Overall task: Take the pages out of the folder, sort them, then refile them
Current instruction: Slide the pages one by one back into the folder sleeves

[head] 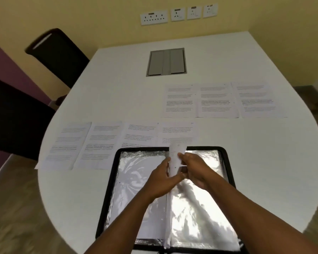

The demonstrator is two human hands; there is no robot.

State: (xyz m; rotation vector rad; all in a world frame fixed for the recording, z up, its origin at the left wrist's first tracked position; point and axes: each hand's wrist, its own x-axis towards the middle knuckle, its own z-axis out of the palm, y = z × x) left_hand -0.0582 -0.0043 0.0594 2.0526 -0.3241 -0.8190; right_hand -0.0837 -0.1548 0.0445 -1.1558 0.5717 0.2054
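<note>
Yellow-walled room, white round table (246, 162), wall sockets (153, 17) at the far side, a grey cable hatch (166, 61) set in the tabletop. The landmark is the open folder (226, 158), black-edged, with shiny plastic sleeves, lying at the near edge in front of me.

Over the folder's spine, toward its far end, I hold one page (175, 158), curled or seen edge-on, so it reads as a narrow white strip. Its long axis runs away from me, along the spine. My left hand (161, 180) comes in from the left, fingers curled against the strip's left side. My right hand (195, 169) pinches it from the right, thumb on top. Both hands are on it; neither is nearer. Whether the page is going into a sleeve or coming out, I cannot tell.

Just beyond the folder's far edge, to the left: four pages (106, 143) in a row, the nearest partly under the folder. Farther out, to the right: three pages (218, 101) side by side. Black chairs (59, 55) well left of the folder.
</note>
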